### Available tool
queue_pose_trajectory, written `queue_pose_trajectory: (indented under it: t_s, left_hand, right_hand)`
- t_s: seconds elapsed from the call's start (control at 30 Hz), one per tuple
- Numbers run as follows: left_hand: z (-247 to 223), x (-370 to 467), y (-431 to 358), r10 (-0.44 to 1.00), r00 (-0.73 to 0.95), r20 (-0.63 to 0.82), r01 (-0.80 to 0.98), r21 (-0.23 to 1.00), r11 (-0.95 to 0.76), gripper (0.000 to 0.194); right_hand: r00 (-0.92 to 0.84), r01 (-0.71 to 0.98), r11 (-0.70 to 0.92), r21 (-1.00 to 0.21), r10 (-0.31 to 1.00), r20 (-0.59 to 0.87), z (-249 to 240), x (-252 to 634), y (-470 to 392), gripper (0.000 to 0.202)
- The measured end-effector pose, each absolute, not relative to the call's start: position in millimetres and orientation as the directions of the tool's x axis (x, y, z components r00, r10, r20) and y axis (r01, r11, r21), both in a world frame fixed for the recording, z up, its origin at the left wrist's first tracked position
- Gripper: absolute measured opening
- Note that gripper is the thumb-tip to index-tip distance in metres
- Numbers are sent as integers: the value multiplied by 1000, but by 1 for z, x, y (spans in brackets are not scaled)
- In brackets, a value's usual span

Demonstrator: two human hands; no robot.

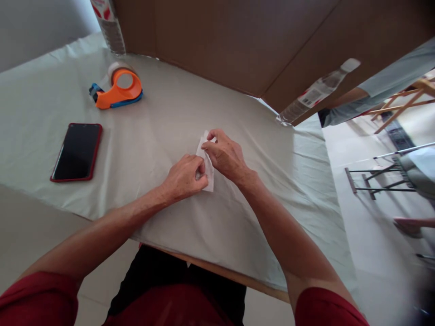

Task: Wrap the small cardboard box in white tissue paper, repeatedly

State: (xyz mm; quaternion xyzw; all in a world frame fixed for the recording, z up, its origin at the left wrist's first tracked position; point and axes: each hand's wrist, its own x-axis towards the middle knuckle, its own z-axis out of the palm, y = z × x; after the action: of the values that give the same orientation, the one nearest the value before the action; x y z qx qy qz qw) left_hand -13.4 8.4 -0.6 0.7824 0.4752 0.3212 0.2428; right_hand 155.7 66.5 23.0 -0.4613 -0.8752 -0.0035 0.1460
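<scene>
A small flat strip of white paper (210, 182), perhaps a folded tissue or a thin packet, lies on the cloth in front of me. My left hand (187, 176) is curled at its left side, thumb and fingers closed on its lower part. At the far end, my right hand (224, 154) pinches the same white paper between thumb and forefinger. Both hands cover much of the paper, so what exactly lies between the fingertips is partly hidden.
An orange tape dispenser (119, 90) and a phone with a red case (77, 151) lie to the left. Behind stands a brown cardboard panel (217, 40), with one water bottle (110, 29) at its left and another bottle (316, 93) at its right. A light cloth (152, 122) covers the table.
</scene>
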Motion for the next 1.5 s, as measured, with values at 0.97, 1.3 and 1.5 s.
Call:
queue_pose_trajectory:
  t_s: [0.97, 1.3, 1.5]
  left_hand:
    - [-12, -16, 8, 755, 348, 555, 552, 530, -644, 27]
    - [-17, -16, 11, 753, 378, 539, 537, 535, -652, 17]
    - [-14, -17, 10, 732, 389, 559, 540, 506, -673, 17]
  right_hand:
    - [-353, 746, 420, -517, 908, 228, 8, 171, 32, 24]
    - [41, 586, -114, -802, 993, -111, 0, 179, 81, 35]
    - [-10, 476, -107, -873, 992, -128, -13, 168, 98, 30]
